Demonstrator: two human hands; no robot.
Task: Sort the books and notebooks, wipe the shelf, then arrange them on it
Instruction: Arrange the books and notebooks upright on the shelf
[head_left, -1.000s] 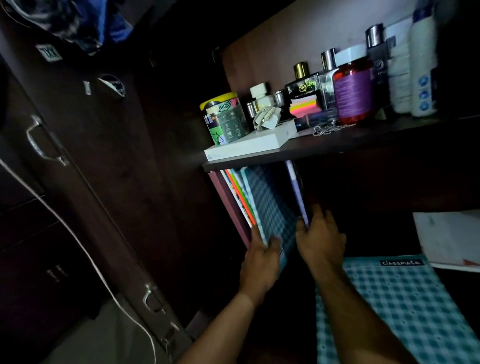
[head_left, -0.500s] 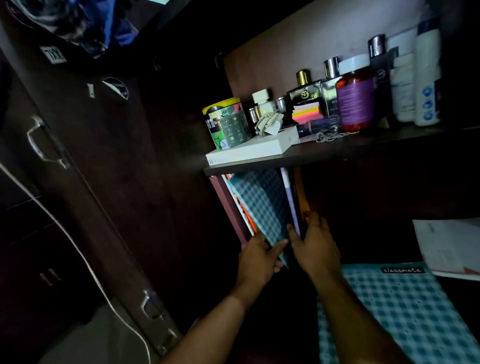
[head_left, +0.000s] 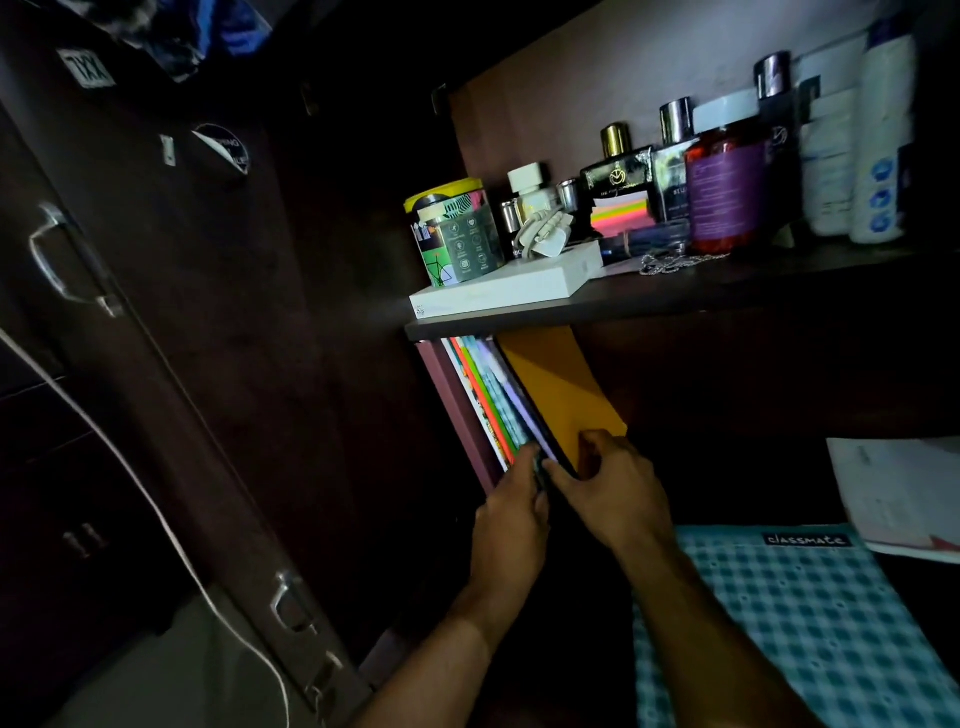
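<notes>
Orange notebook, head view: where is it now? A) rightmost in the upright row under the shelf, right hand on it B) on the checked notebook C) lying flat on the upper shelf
A: the orange notebook leans at the row's right end, the right hand gripping its lower edge.

The blue checked notebook (head_left: 501, 415) that showed its wide cover a moment ago now stands squeezed in the row with only its edge showing. An orange book (head_left: 563, 395) now shows at the end of the row. The left hand (head_left: 511, 512) and right hand (head_left: 613, 493) have moved closer together, and the right hand now pinches the orange book's bottom corner.
</notes>
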